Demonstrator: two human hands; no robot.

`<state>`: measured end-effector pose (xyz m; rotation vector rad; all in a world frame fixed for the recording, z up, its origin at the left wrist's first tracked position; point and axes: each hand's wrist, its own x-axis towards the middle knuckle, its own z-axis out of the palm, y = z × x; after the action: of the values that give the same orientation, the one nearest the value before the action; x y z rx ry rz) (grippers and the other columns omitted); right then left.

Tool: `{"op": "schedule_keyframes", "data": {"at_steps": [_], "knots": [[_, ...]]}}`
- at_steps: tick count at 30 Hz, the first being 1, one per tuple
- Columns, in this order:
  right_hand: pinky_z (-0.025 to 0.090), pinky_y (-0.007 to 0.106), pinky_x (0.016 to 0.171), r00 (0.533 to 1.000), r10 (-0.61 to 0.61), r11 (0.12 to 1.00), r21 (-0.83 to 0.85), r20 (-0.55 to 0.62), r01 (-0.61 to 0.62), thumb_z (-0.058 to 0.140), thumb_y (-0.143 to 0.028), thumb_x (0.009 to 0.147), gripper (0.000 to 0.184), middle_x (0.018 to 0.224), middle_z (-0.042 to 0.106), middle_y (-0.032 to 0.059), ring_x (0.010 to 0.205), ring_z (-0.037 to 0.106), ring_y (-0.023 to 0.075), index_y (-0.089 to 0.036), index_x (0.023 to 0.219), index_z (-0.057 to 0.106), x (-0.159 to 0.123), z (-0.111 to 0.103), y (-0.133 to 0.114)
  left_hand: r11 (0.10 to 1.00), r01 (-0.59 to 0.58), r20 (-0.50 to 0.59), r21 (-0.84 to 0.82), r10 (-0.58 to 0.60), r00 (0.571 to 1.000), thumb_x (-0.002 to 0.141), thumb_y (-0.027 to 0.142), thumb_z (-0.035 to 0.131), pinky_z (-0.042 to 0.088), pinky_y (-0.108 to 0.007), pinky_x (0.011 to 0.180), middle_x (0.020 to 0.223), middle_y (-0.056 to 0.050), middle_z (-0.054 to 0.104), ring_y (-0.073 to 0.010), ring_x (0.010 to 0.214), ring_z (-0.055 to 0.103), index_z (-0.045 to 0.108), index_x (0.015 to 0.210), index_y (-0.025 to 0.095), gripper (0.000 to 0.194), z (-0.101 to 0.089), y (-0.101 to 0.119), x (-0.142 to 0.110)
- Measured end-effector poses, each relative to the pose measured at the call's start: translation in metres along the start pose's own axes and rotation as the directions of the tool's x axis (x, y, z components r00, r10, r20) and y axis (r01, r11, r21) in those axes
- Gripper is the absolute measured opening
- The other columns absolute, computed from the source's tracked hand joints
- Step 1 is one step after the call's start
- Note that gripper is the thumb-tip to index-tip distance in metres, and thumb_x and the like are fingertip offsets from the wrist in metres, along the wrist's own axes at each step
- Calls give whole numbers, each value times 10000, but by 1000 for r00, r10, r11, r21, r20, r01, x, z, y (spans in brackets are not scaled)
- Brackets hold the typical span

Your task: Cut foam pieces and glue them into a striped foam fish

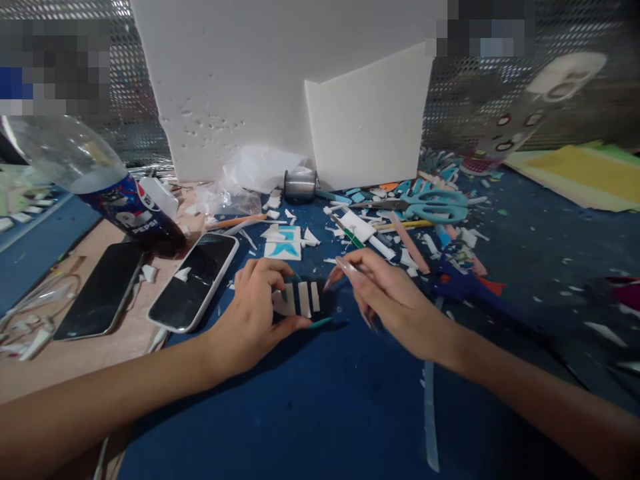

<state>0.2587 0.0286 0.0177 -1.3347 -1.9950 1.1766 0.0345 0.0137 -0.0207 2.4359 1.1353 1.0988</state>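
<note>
My left hand [257,307] rests on the blue mat, thumb and fingers apart around several small white foam strips [305,299]. One fingertip lies at the leftmost strip; whether it presses on it I cannot tell. Just right of the strips is my right hand [390,297], its thumb and forefinger pinched together and their long nails pointing at the strips. What the pinch holds, if anything, is unclear. A thin green-handled tool [350,233] lies behind its knuckles, partly hidden. Beyond the strips lies a white square with a blue shape [283,243].
Two phones [195,283] and a tilted Pepsi bottle [127,207] are at left. Blue-handled scissors [435,205] lie among foam scraps at the back right, near a dark blue tool [465,287]. White foam boards [370,120] stand behind. A translucent strip [431,413] lies in front right.
</note>
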Motion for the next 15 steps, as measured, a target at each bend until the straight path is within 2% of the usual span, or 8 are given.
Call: {"op": "schedule_keyframes", "data": {"at_steps": [3, 5, 9, 12, 15], "knots": [[297, 240, 356, 977, 179, 966, 167, 119, -198, 290, -606, 914, 460, 399, 334, -95, 303, 341, 92, -203, 959, 507, -7, 7, -1, 1000, 1, -11, 5, -1, 1000, 816, 225, 645, 415, -484, 765, 1034, -103, 482, -273, 938, 496, 293, 930, 216, 370, 2, 2, 4], [275, 227, 328, 957, 228, 931, 249, 179, -268, 332, -625, 893, 474, 410, 371, -94, 279, 318, 72, -196, 932, 528, -6, 9, 2, 1000, 18, 2, 13, -18, 1000, 788, 183, 667, 416, -475, 762, 1025, -103, 479, -275, 940, 496, 292, 925, 215, 401, 3, 2, 6], [286, 204, 318, 941, 250, 876, 361, 228, -320, 439, -619, 853, 458, 615, 608, -19, 282, 319, 21, -172, 829, 538, 1, 7, 5, 997, 75, 47, 13, -76, 996, 737, 110, 694, 423, -454, 750, 1004, -97, 466, -268, 923, 494, 292, 924, 213, 456, 6, 1, 7], [286, 186, 342, 934, 263, 880, 337, 244, -336, 562, -536, 823, 374, 505, 552, -45, 313, 344, 27, -169, 763, 526, 5, 7, 5, 997, 78, 59, 22, -79, 995, 710, 78, 705, 422, -443, 742, 992, -87, 468, -258, 904, 498, 289, 910, 214, 481, 7, 0, 7], [335, 189, 376, 939, 276, 899, 290, 205, -328, 610, -456, 816, 293, 460, 500, -68, 368, 425, 59, -179, 791, 518, 5, 9, 8, 995, 85, 67, 51, -89, 994, 698, 72, 716, 417, -430, 741, 986, -80, 479, -251, 897, 503, 289, 903, 216, 495, 8, -1, 7]]}}
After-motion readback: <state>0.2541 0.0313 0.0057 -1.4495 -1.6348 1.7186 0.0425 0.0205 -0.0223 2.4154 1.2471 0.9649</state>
